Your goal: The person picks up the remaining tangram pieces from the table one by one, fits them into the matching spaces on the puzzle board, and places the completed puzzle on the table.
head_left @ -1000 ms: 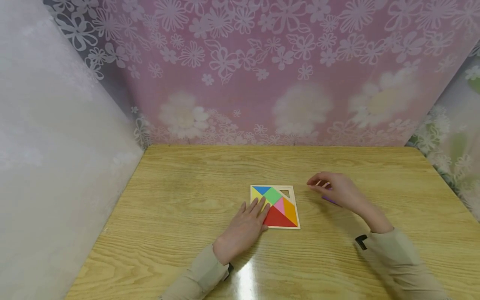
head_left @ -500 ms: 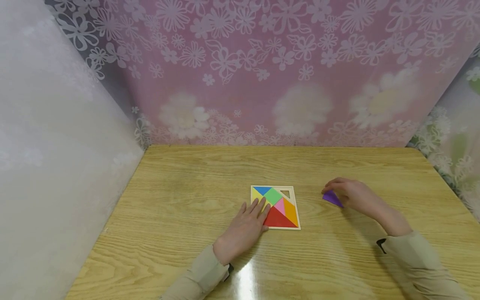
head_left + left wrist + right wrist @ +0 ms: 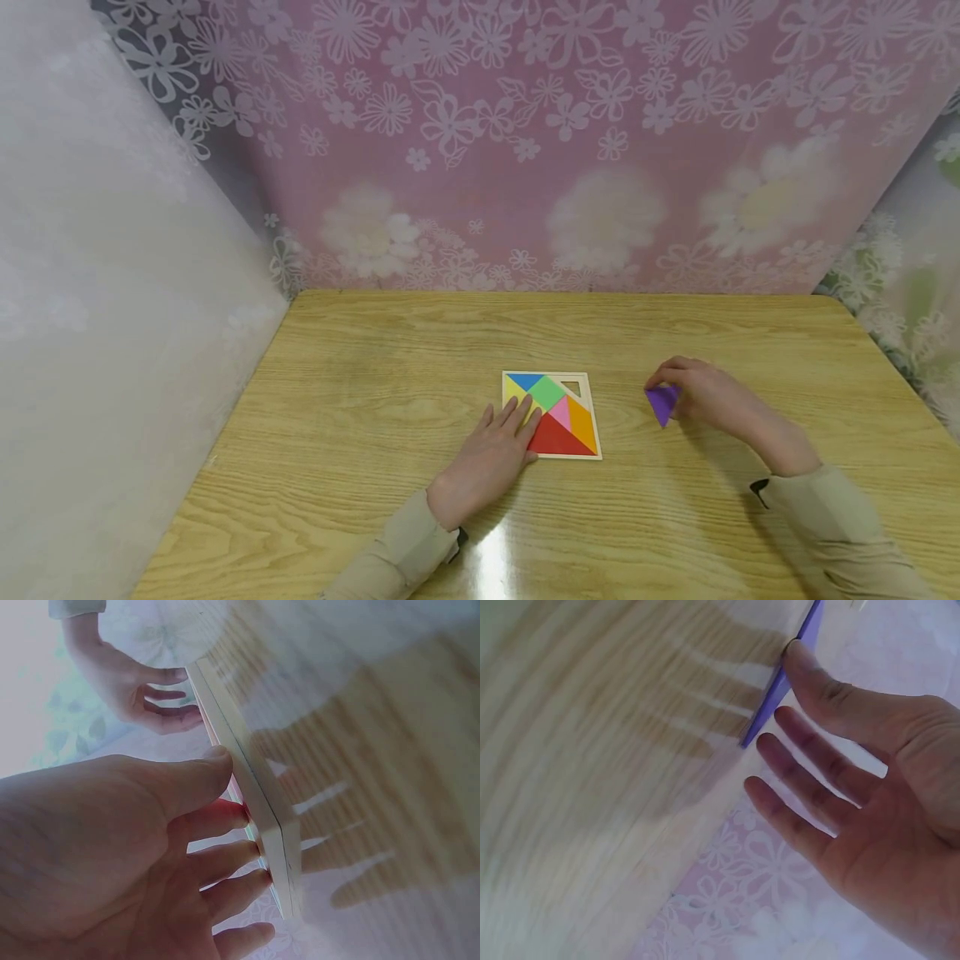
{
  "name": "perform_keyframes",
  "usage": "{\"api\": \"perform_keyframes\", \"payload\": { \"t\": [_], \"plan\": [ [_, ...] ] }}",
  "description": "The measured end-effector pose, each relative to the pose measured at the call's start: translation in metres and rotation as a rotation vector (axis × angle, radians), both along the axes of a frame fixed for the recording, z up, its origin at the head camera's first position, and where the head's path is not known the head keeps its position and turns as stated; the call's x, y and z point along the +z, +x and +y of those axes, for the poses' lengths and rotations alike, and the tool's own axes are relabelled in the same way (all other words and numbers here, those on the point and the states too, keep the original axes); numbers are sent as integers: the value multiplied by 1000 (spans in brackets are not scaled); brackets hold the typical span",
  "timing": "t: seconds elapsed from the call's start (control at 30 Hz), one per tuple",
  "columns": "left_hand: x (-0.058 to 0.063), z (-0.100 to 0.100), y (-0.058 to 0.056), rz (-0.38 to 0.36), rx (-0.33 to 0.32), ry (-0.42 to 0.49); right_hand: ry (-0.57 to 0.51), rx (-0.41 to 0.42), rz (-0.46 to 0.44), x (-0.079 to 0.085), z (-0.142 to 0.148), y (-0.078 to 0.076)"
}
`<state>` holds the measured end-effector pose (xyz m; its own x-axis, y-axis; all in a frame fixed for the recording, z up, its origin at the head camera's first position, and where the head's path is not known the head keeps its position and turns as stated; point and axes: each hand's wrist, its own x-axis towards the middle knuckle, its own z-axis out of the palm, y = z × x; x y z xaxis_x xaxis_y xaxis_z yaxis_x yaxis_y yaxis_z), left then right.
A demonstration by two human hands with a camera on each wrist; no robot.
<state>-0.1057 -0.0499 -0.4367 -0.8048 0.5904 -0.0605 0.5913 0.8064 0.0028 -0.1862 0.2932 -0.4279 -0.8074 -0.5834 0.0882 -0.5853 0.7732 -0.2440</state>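
A square wooden tangram tray [image 3: 598,448] lies on the table, holding flat coloured pieces, among them a red triangle [image 3: 558,437], a green square [image 3: 546,391] and an orange piece [image 3: 580,423]. One corner slot [image 3: 572,388] shows bare. The left hand [image 3: 487,462] rests with spread, straight fingers over the tray's left part, hiding much of the yellow piece [image 3: 513,387]. In the left wrist view its thumb lies at the tray's edge. Right of the tray, the right hand [image 3: 708,400] pinches a purple triangle [image 3: 662,406] between thumb and fingers, low over the table.
The wood-grain table [image 3: 375,375] ends at a pink flowered backdrop [image 3: 465,208]. A pale cloth wall [image 3: 135,333] stands along the left side, and flowered cloth [image 3: 915,292] hangs at the right. Light glares off the tabletop near the front.
The right hand has drawn back to the right, away from the tray. The purple triangle came into fuller view and has turned so a corner points toward the front. The left hand stayed put.
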Motion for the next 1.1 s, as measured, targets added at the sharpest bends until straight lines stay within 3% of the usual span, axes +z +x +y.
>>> {"api": "perform_keyframes", "payload": {
  "t": [0.5,0.77,1.1],
  "plan": [
    [0,0,0,-22,3,17,-128,-75,-143,2,6,2],
    [0,0,0,-45,15,13,-141,-79,-204,3,9,3],
    [-1,0,0,-31,14,11,-285,-182,-246,1,7,4]
  ]
}}
